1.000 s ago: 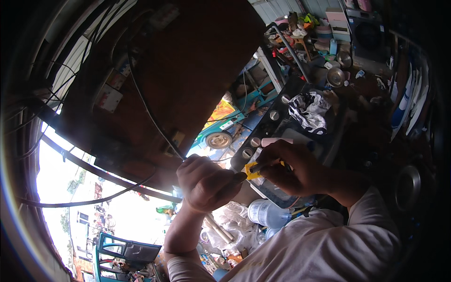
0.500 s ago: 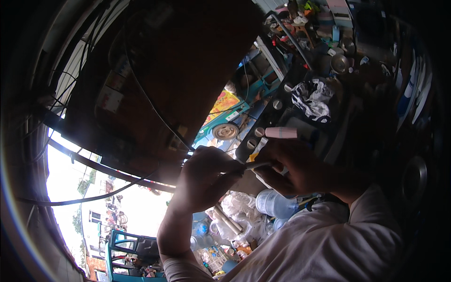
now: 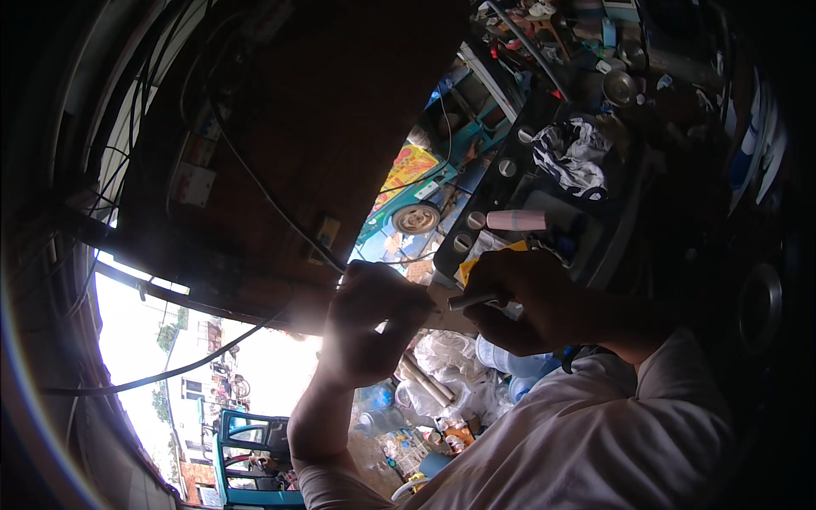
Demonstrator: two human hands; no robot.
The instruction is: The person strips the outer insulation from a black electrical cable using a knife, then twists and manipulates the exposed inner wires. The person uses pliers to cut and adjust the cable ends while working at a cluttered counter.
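Note:
My right hand (image 3: 523,302) is closed on a short grey rod-like piece (image 3: 470,300), whose blunt end sticks out toward my left hand (image 3: 374,319). The thumb and fingers of my left hand are pinched together in shadow, a small gap from the rod-like piece. What they hold, if anything, is too dark to make out. A black cable (image 3: 265,189) runs down across a large dark brown panel (image 3: 314,110) and ends near the top of my left hand; I cannot tell whether they touch.
Beyond my right hand lies a pink bottle (image 3: 517,220) on a dark surface with round knobs, near a black-and-white cloth (image 3: 574,153). Clear plastic bags (image 3: 446,357), a large blue water jug (image 3: 514,361) and a pale tube (image 3: 427,380) lie below. Another cable (image 3: 170,374) hangs at the left.
My hands have come apart: the end of the grey rod-like piece, which met my left fingertips before, is now free of them. The view has shifted slightly.

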